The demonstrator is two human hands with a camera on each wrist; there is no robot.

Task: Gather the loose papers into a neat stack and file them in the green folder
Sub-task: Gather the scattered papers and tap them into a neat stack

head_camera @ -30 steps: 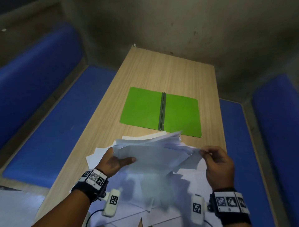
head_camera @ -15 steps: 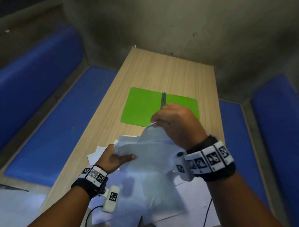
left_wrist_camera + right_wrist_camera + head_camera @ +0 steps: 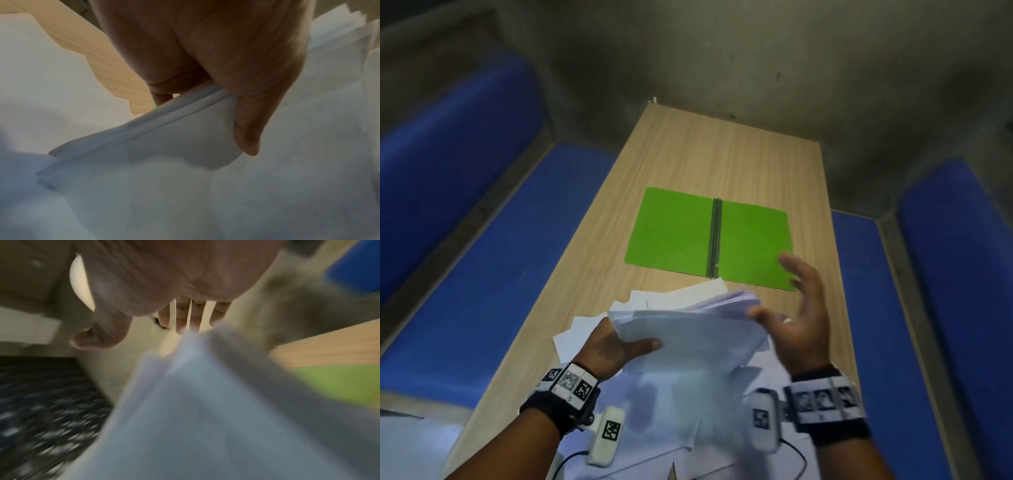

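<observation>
The left hand [image 3: 616, 346] grips a sheaf of white papers [image 3: 688, 329] by its left edge, thumb on top and fingers beneath, holding it above the near half of the table [image 3: 722, 154]. The sheaf's long axis runs left to right; its right end fans out and tilts upward toward the far right, the thin sheet edges splayed apart. In the left wrist view the thumb [image 3: 246, 129] presses down on the layered edges, which bend in a soft curve. The right hand [image 3: 796, 325] is open with fingers spread and straight, palm facing left, thumb touching the fanned right end of the sheaf. The right wrist view is blurred but shows straight fingers [image 3: 185, 321] at the paper's edge.

More loose sheets [image 3: 592, 329] lie flat and overlapping on the near end of the table, corners jutting at differing angles. The folder [image 3: 674, 233] lies open and flat in the middle of the pale wood-grain table, just beyond the papers; it is matte green, with rounded corners and a dark spine running near to far. Blue padded benches [image 3: 493, 260] flank the table.
</observation>
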